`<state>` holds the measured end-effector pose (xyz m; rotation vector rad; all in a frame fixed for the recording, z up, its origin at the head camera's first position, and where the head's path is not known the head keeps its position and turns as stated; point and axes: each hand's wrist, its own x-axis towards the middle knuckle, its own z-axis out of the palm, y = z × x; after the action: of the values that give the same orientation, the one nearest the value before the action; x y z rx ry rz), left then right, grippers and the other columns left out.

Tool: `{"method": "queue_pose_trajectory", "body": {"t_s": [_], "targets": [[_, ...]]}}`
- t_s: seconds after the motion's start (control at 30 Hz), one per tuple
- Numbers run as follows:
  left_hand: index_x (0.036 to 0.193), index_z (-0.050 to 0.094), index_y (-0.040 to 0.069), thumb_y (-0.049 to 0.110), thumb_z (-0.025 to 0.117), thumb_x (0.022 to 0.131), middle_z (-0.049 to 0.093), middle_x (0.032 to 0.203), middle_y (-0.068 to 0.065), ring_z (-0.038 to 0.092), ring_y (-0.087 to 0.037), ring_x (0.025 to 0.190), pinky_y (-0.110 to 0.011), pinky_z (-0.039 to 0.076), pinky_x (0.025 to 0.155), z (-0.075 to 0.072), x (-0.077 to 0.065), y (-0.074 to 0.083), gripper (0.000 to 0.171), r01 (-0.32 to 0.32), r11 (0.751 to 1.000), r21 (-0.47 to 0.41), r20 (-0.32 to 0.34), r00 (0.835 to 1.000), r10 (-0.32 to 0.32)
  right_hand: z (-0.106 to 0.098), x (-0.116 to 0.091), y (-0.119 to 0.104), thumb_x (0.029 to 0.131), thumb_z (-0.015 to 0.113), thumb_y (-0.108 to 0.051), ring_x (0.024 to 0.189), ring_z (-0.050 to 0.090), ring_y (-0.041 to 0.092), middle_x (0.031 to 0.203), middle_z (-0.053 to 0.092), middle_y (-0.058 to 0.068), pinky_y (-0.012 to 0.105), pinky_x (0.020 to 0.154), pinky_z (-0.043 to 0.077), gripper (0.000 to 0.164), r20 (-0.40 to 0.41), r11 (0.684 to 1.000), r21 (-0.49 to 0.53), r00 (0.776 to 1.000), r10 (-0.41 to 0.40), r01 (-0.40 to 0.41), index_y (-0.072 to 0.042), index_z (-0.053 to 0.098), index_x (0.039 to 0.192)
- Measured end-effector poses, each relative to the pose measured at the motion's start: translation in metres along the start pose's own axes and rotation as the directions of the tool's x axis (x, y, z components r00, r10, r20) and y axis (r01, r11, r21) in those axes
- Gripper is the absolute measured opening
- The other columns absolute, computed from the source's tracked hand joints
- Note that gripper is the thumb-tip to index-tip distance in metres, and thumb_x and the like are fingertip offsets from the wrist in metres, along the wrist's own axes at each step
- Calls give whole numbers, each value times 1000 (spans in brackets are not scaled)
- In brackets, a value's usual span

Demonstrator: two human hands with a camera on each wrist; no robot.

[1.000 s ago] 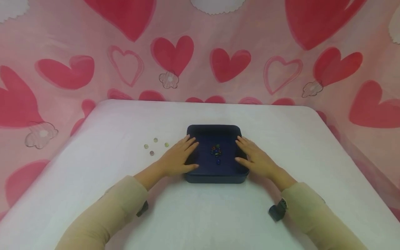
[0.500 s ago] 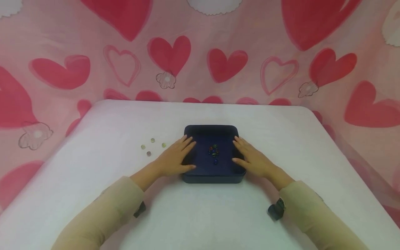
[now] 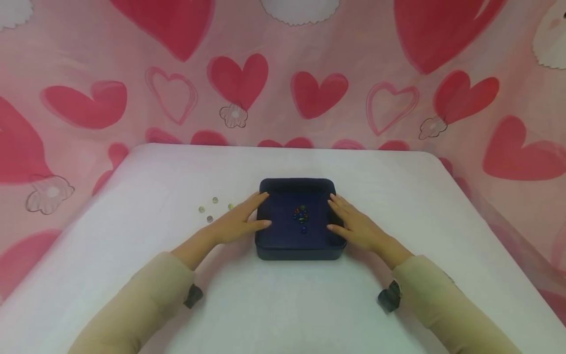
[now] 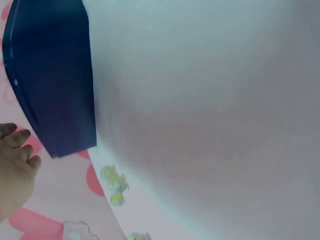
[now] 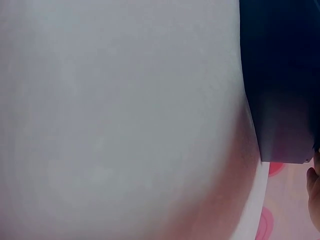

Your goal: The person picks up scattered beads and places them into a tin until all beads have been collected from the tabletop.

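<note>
A dark blue rectangular tray (image 3: 300, 253) sits on the white table with a small cluster of coloured glass marbles (image 3: 301, 214) near its middle. My left hand (image 3: 234, 224) is at the tray's left side, fingers and thumb extended and the tips overlapping the left rim in the head view. In the left wrist view a gap shows between that hand (image 4: 16, 172) and the tray's wall (image 4: 65, 95). Over the right rim lies my right hand (image 3: 360, 228), its fingers straight and pointing inward. Neither hand holds a marble.
Several clear, yellowish marbles (image 3: 215, 200) lie on the white tabletop (image 3: 283, 305) left of the tray, close to my left forearm. A pink cloth with red hearts (image 3: 319, 96) hangs behind the table's far edge.
My left hand has drawn back slightly to the left, off the tray's rim. The right hand stays on its side. The head view has shifted a little; the marbles lie as before.
</note>
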<state>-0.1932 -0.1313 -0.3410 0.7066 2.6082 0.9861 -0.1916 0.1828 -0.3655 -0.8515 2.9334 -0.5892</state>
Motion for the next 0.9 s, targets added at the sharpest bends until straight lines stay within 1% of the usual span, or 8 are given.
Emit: {"method": "queue_pose_trajectory", "body": {"t_s": [0.1,0.23,0.37,0.43,0.5,0.57,0.7,0.9], "targets": [[138,21,20,56,46,79,12,143,-5,11,-19,129,-49,18,98,-6,-5,-3,74,10,1000,-22,-21,1000,-10,0,0,0,86,48,-40,129,12,25,142,16,10,44,100,16,66,6,1000,0,1000,4,-4,0,27,134],[136,29,20,49,49,81,22,140,-6,19,-23,127,-50,22,96,-13,-10,-10,65,3,1000,-14,-54,999,-4,0,1,-1,86,46,-42,129,9,24,142,14,10,43,101,15,67,29,1000,0,1000,11,-11,-1,24,135],[134,34,20,42,51,83,30,137,-5,24,-25,125,-54,14,97,-20,-14,-17,58,24,1000,13,-88,996,-22,0,1,-1,86,47,-41,129,10,25,142,14,11,44,101,15,67,32,1000,-11,999,12,-12,0,24,135],[133,36,22,41,52,83,33,136,-4,26,-26,124,-56,14,96,-23,-17,-22,56,45,998,32,-104,994,-41,0,1,-1,86,47,-40,129,10,25,142,15,11,44,100,15,67,32,1000,-18,999,11,-10,0,25,135],[131,39,23,39,54,82,36,134,-4,28,-26,123,-55,16,96,-26,-19,-27,54,65,997,30,-127,990,-61,0,1,-2,86,48,-39,129,10,25,142,15,10,43,101,15,67,30,1000,-14,999,13,-13,-1,25,135],[129,41,23,38,56,81,39,131,-5,31,-27,121,-53,23,94,-29,-22,-33,53,77,997,26,-148,986,-72,0,0,-2,86,47,-40,129,11,25,142,15,10,44,100,15,67,29,1000,-13,1000,10,-10,-1,25,135],[126,47,18,31,59,80,44,128,-9,34,-28,119,-51,27,93,-35,-27,-42,49,78,996,41,-197,978,-68,-1,0,-3,86,47,-42,129,11,25,142,15,11,44,100,16,67,27,1000,-15,1000,12,-12,0,25,135],[124,49,16,26,58,81,44,127,-10,34,-31,118,-52,29,91,-41,-32,-56,44,116,991,64,-225,969,-99,-2,0,-4,86,47,-42,129,11,25,142,15,10,44,100,16,67,25,1000,-24,1000,14,-14,-1,25,135]]}}
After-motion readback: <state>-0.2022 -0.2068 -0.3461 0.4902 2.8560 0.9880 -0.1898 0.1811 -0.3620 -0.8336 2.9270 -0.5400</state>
